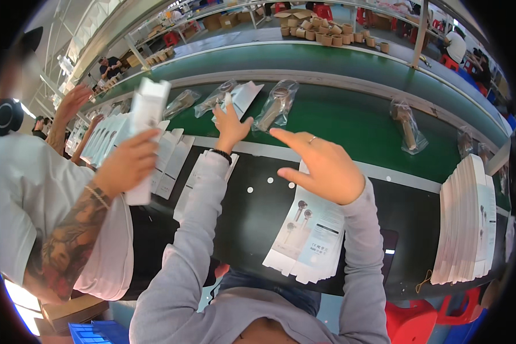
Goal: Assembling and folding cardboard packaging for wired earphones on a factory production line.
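My left hand (233, 127) reaches over the near edge of the green belt, fingers apart. Its fingertips are by a white carton (246, 97) and a clear-bagged item (216, 98); whether they touch the carton I cannot tell. My right hand (328, 171) hovers above the black table, palm down, fingers stretched and thumb apart, holding nothing. Close to its fingertips, a clear bag (277, 104) with a brown round-headed handheld device lies on the belt. Beneath my right wrist, flat printed white cartons (304, 235) lie overlapping on the table.
At left, a co-worker's tattooed arm (74, 229) holds up a white carton (148, 109). Flat cartons (175, 160) lie beside it. A tall carton stack (464, 223) stands at right. More bagged devices (408, 126) sit on the green belt (350, 123). A red stool (410, 321) is below.
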{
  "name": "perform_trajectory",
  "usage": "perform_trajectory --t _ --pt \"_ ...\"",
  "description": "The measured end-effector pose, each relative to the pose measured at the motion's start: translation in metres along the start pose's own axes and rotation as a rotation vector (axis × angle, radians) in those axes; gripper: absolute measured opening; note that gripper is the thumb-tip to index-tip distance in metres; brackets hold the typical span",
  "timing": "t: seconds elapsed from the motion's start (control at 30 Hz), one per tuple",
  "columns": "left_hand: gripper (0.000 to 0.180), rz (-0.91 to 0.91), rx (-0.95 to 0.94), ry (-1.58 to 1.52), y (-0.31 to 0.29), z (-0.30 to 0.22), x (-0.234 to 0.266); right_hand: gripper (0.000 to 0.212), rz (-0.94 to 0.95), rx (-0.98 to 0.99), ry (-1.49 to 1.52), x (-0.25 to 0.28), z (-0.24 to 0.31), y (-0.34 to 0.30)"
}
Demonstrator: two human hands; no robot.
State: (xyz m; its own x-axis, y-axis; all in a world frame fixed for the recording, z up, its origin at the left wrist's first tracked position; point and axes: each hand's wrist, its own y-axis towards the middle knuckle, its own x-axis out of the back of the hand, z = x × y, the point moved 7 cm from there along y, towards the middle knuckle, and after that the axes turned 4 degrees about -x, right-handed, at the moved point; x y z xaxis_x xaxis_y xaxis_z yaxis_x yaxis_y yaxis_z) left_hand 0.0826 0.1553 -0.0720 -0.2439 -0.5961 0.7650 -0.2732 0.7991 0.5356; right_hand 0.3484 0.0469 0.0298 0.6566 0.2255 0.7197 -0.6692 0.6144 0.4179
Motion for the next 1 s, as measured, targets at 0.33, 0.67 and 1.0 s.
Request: perform_trajectory --t 0.33,0.67,1.0 --pt "0.089 0.782 -0.883 -0.587 -0.151 -0.206 0.082 0.056 -0.143 0.081 0.052 0.049 -0.007 -0.025" --pt "0.098 1.012 -1.020 -0.378 -0.262 -0.225 0.102 0.052 -0.100 -0.030 0.063 0.058 -0.002 -0.031" --pt "0.064 1.002 -0.813 -0.585 -0.235 -0.225 0.131 0.045 -0.251 -0.070 0.134 0.075 0.000 -0.041"
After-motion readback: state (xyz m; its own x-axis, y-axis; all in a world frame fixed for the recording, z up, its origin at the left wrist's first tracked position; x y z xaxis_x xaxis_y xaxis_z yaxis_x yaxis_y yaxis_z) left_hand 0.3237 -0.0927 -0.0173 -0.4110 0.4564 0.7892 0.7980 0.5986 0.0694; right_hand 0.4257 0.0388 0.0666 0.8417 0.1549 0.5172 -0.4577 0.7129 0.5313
